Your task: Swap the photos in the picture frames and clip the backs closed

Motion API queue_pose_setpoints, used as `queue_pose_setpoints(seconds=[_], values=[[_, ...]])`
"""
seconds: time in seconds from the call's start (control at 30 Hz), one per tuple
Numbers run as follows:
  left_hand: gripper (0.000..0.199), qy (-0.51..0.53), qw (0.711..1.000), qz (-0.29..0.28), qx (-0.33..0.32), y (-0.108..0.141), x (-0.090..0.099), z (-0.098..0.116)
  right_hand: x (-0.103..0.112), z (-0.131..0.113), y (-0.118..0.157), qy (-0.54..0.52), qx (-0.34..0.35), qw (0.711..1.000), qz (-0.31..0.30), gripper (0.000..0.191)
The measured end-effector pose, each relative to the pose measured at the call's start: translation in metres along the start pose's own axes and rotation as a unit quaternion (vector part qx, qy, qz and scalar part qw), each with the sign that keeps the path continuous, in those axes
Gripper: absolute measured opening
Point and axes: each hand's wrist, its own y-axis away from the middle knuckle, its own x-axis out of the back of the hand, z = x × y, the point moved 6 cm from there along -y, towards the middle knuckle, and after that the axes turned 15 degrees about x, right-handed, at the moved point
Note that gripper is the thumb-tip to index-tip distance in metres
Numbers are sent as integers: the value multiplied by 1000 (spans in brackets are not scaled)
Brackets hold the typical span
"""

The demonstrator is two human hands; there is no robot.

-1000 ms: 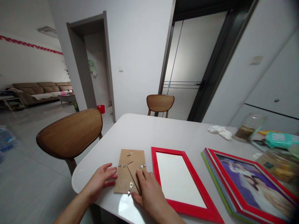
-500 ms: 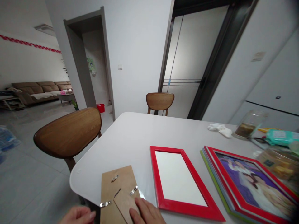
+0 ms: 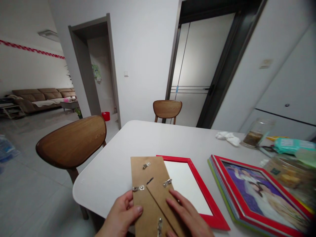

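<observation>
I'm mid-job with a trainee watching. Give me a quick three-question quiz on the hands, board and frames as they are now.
1. True or false: the left hand and right hand both touch the brown board.
2. How many metal clips show on the board?
3. What does the board partly cover in this view?
A) the glass jar
B) the red frame around the white panel
C) the crumpled tissue

Key: 1 true; 2 four; 3 B.

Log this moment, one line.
left hand: holding brown rectangular metal-clipped board | right hand: touching board's right side | board: partly hides red rectangular frame in view
</observation>
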Motion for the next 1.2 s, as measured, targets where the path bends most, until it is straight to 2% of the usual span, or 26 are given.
queue_pose_setpoints(seconds=[0.1, 0.2, 0.3, 0.4, 0.53, 0.67, 0.77, 0.87, 0.97, 1.1, 1.2], values=[[44, -19, 999, -35, 0, -39, -33, 1, 33, 36, 7, -5, -83, 996, -31, 56], [36, -110, 993, -33, 11, -75, -54, -6, 45, 66, 16, -10, -167, 984, -54, 60], [36, -266, 963, 17, 31, -101, -58, -11, 46, 85, 25, -28, -205, 977, -51, 53], [28, -359, 930, 51, 54, -112, -53, -11, 46, 96, 31, -36, -213, 976, -36, 42], [21, -495, 859, 129, 28, -111, -48, 3, 50, 100, 32, 10, -216, 975, -48, 38], [22, -589, 781, 207, -14, -109, -53, 13, 49, 97, 26, 69, -210, 973, -73, 37], [25, -618, 751, 229, -40, -107, -55, 13, 44, 94, 21, 104, -195, 971, -86, 39], [29, -627, 738, 231, -91, -100, -54, 12, 38, 89, 16, 112, -175, 974, -84, 39], [32, -607, 749, 220, -146, -87, -50, 11, 37, 87, 13, 105, -179, 975, -81, 39], [34, -578, 771, 160, -212, -72, -47, 0, 39, 87, 13, 102, -205, 970, -87, 37], [42, -576, 769, 121, -249, -66, -45, -8, 39, 85, 10, 104, -203, 969, -95, 37]])
